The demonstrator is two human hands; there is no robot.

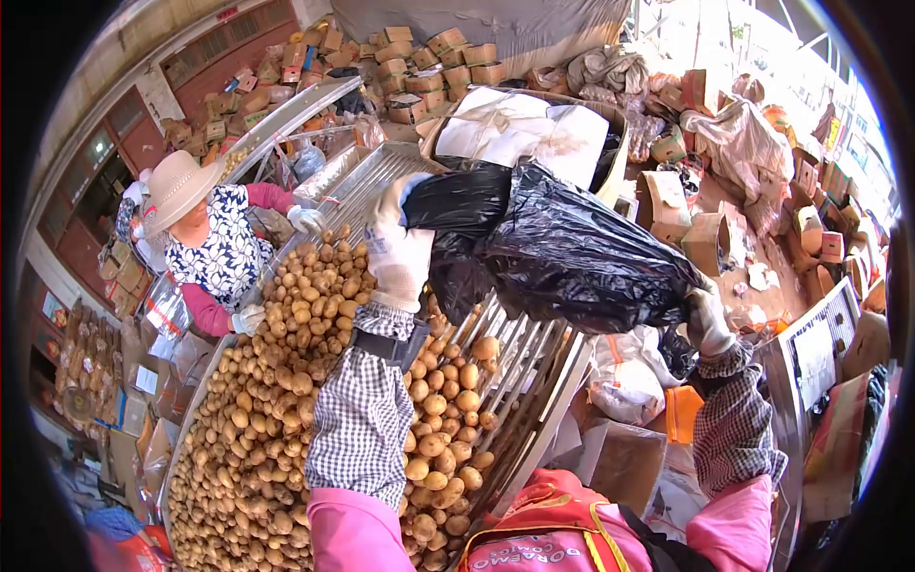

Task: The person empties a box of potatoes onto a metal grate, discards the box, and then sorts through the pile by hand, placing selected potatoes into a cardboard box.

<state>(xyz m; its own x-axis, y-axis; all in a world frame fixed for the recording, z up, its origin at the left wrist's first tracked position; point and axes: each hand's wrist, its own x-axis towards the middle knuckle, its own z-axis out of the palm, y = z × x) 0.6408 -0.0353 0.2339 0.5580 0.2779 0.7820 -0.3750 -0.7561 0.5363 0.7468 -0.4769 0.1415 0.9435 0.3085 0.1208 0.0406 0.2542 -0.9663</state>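
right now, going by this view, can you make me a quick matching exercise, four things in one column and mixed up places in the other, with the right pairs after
Things
1. black plastic bag
2. potatoes
3. wide-brimmed hat
4. black band

Places
A. on the head of the co-worker
B. strapped over the left checked sleeve
C. held between the left hand and the right hand
D. piled in front of the co-worker

Right pairs: 1-C, 2-D, 3-A, 4-B
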